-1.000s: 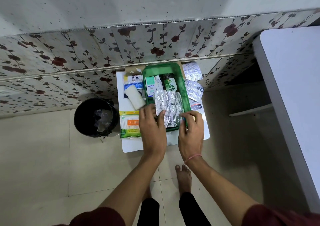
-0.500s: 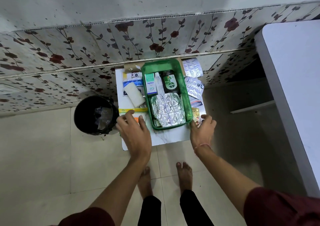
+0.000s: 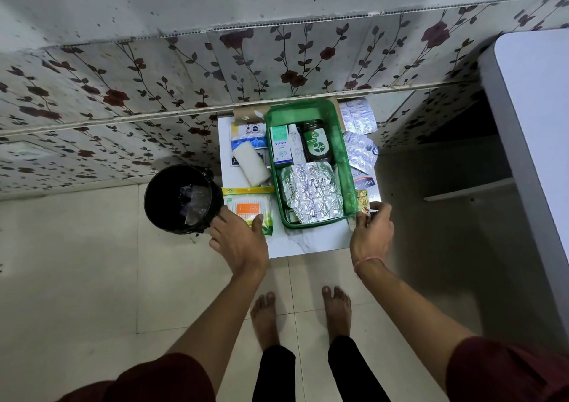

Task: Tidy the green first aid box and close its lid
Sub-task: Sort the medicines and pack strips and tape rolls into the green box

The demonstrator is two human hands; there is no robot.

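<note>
- Head view: green box [image 3: 340, 167] sits open mid-table [image 3: 308, 241], toward twelve o'clock from the feet, back end against the flowered wall.
- Step in hand, by the look of it: gathering loose items around the box; lid not in evidence, closing not yet begun.
- Left hand [image 3: 238, 238] at eight o'clock of the box, fingers spread and flat on the swab pack [image 3: 249, 209], not yet clamped on it.
- Right hand [image 3: 372, 229] at four o'clock of the box, fingertips pinched on a small yellow sachet [image 3: 363, 200] just beside the box wall; hard to tell whether lifted.
- Next move probably calls for lifting both into the box, on or beside the foil strips [image 3: 311, 193], which already fill the near half.
- Inside at the far end: teal carton [image 3: 280, 147], upright dark bottle [image 3: 317, 144] with green label.
- Still outside: white gauze roll [image 3: 251, 164] at nine o'clock, blister strips [image 3: 358, 136] at two o'clock, plaster box [image 3: 365, 180] at three o'clock.
- Materials: box of translucent, glossy plastic with rounded corners; foil crinkled and shiny; gauze soft and ribbed; swab pack a slack, slippery film bag.
- Black bin [image 3: 181, 198] stands on the floor just beside the table, at nine o'clock.
</note>
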